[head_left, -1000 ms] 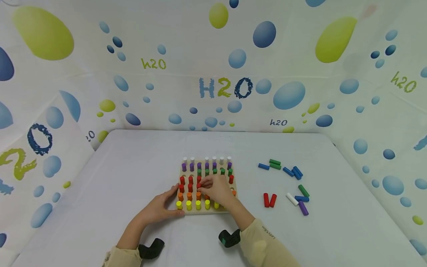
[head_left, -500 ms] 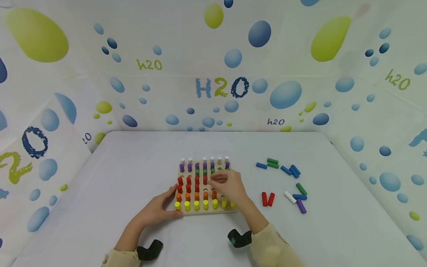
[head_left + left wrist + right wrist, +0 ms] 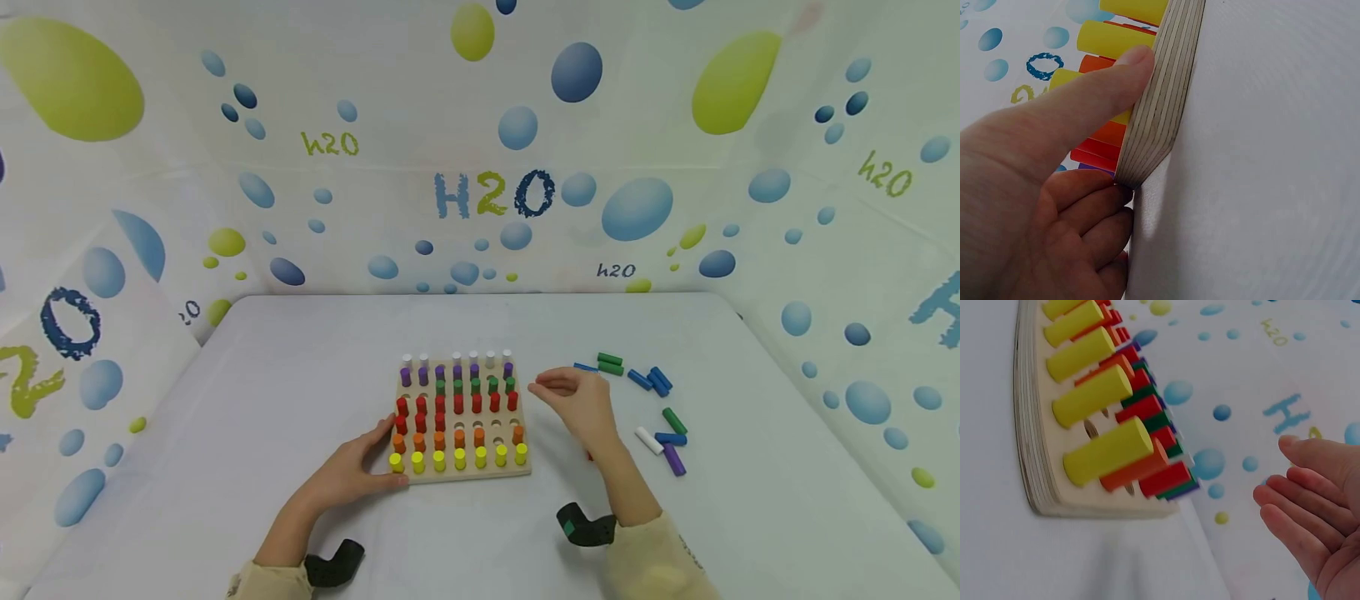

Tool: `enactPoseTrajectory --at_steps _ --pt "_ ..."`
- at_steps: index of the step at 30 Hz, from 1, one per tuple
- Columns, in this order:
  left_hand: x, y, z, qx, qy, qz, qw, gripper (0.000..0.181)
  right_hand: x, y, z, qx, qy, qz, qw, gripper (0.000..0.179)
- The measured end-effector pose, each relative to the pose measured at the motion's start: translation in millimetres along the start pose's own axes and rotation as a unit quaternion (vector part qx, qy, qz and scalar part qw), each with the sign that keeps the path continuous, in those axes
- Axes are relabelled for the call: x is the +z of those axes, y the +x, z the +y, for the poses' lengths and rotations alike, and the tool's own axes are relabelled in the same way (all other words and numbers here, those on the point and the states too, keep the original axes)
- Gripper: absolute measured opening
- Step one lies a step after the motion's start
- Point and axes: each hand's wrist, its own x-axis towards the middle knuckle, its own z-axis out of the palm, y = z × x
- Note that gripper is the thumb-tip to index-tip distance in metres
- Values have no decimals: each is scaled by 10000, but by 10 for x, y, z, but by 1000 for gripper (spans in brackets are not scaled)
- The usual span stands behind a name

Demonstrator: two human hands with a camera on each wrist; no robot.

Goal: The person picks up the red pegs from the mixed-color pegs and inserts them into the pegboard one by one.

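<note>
A wooden pegboard (image 3: 468,478) lies on the table, filled with rows of coloured pegs: white at the back, then purple, green, red, orange and yellow. My left hand (image 3: 352,468) holds its front left corner, the thumb on the front edge and the fingers along the left side. In the left wrist view the thumb (image 3: 1085,94) presses the layered edge near a yellow peg (image 3: 1113,39). To the right of the board, my right hand (image 3: 581,407) hovers with nothing in it. Its fingers (image 3: 1300,503) are loosely bent, apart from the red pegs (image 3: 1165,478).
Loose pegs lie right of the board: green pegs (image 3: 610,363), blue pegs (image 3: 660,382), a white peg (image 3: 648,441) and a purple peg (image 3: 673,460). The right forearm mostly hides red ones. Several holes show bare in the nearer red row, and others among the orange and purple pegs.
My right hand has moved right, off the red rows and away from the board, uncovering a full row of red pegs. My left hand has stayed at the corner.
</note>
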Motion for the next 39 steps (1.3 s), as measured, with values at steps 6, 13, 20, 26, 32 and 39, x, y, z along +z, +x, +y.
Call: enactPoseTrajectory --at_steps 6,13,20,26,32,39 --pt "16 -19 -8 -31 54 -4 10000 97 -182 -79 139 305 -283 313 9986 28" --pt "27 -48 -12 -19 94 -10 10000 97 -359 -175 320 615 -483 611 9951 29" --pt "42 -87 9 -55 78 11 10000 97 -514 -267 388 637 -667 664 9935 28" --pt "47 -106 20 -102 84 2 9999 97 -560 -317 413 874 -1228 703 9861 28" --pt "46 -109 15 -81 68 17 9999 97 -552 -337 440 1388 -1791 572 9723 26" --pt "52 -107 16 -98 27 6 9999 97 -547 -300 471 1854 -2390 83 9531 30"
